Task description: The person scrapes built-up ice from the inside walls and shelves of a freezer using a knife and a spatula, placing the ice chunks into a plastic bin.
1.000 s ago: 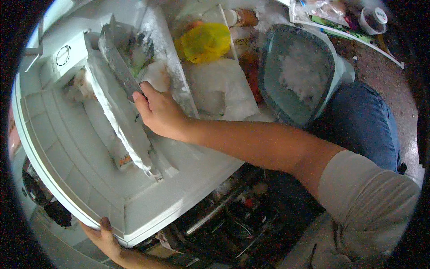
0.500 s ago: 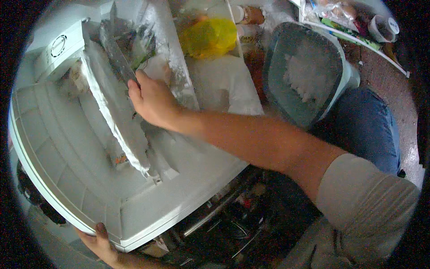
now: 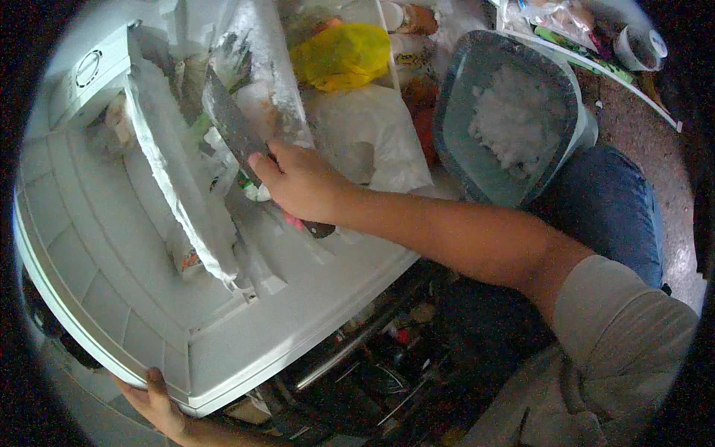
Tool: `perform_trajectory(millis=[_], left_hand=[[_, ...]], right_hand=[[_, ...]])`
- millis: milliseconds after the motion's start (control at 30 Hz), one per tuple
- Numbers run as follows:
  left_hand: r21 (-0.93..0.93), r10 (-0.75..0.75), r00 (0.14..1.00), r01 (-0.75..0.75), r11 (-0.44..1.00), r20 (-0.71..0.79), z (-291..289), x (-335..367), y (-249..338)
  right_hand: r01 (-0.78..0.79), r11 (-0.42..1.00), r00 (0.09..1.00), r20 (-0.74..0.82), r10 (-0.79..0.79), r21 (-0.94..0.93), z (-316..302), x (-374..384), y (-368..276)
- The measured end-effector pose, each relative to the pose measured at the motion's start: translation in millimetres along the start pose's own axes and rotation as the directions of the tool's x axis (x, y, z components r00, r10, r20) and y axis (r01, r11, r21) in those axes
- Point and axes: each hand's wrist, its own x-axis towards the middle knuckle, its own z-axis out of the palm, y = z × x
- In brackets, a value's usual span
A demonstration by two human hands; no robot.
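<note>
In my right hand is a knife with a wide, grey, frosted-looking blade. The dark butt of its handle shows below my palm, and the blade slants up and left, inside an open freezer. Left of the blade is a flap or shelf with a thick white frost edge; the knife is apart from that edge. Bagged food and a small white-and-green piece lie beside the blade. My left hand curls round the lower corner of the white freezer door.
A grey tub with a heap of frost stands on the right, near my knee. A yellow bag, a white bag and jars sit beyond my right hand. A door shelf with packages is at upper right.
My right hand has shifted right and slightly down with the knife, away from the frosted edge. More of the blade and handle shows. My left hand keeps its place on the door.
</note>
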Motion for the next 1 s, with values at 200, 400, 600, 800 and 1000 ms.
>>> perform_trajectory(millis=[200, 400, 600, 800, 1000], left_hand=[[0.003, -0.016, 1.000, 0.016, 1.000, -0.016, -4.2, 1.9, -5.9], [-0.033, 0.012, 1.000, -0.012, 0.999, 0.004, 4.8, -3.2, 3.7], [0.005, 0.048, 0.999, -0.048, 0.999, 0.004, 9.7, -3.4, 6.8], [0.031, 0.040, 0.999, -0.040, 0.999, -0.003, -4.3, -3.5, -8.2], [-0.001, -0.012, 0.999, 0.012, 1.000, -0.035, 4.0, -6.2, 1.3]], right_hand=[[0.033, 0.999, 0.998, 0.060, -0.033, -0.005, -6.9, -2.1, -16.5], [0.046, 0.998, 0.986, 0.155, -0.053, 0.048, -5.4, -13.7, -5.3], [0.004, 0.965, 0.975, 0.213, -0.062, 0.263, -3.2, -12.0, -16.9], [0.054, 0.984, 0.975, 0.202, -0.089, 0.172, 4.1, -2.4, -36.4], [0.033, 0.981, 0.960, 0.266, -0.084, 0.192, -15.4, 12.0, -19.0]])
